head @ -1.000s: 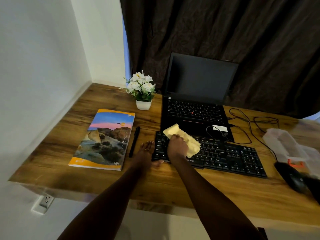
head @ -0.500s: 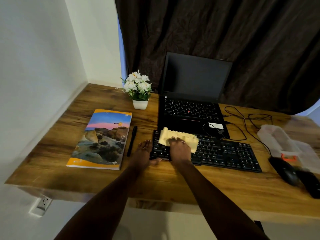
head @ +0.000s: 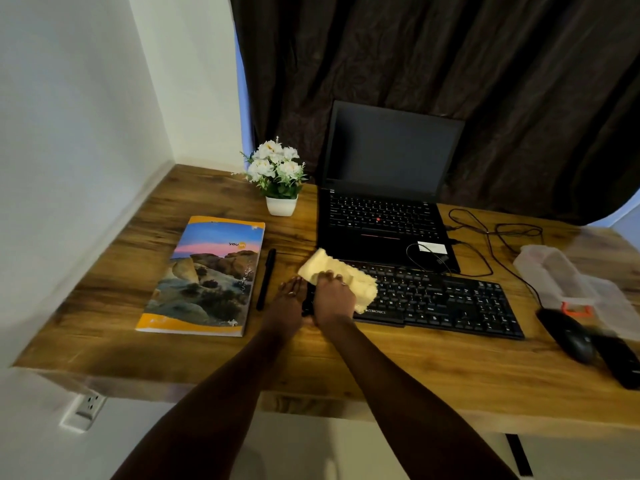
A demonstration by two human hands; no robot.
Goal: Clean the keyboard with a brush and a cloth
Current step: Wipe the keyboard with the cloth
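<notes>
A black keyboard (head: pixel 450 301) lies on the wooden desk (head: pixel 398 362) in front of the laptop. My right hand (head: pixel 334 297) presses a pale yellow cloth (head: pixel 362 284) onto the keyboard's left end; the cloth sticks out past the fingers at the left and at the right. My left hand (head: pixel 289 301) rests against the keyboard's left edge, fingers spread, holding it steady. A black pen-like stick (head: pixel 266 278), possibly the brush, lies on the desk left of my left hand.
An open black laptop (head: pixel 384 202) stands behind the keyboard with cables (head: pixel 491 237) to its right. A book (head: pixel 209 277) and a white flower pot (head: pixel 281 188) are to the left. A mouse (head: pixel 569 336), a black device (head: pixel 620 360) and a plastic bag (head: pixel 571 278) sit at right.
My right hand has wiped the cloth leftward along the keyboard to its left end, next to my left hand. The left hand stays at the keyboard's edge.
</notes>
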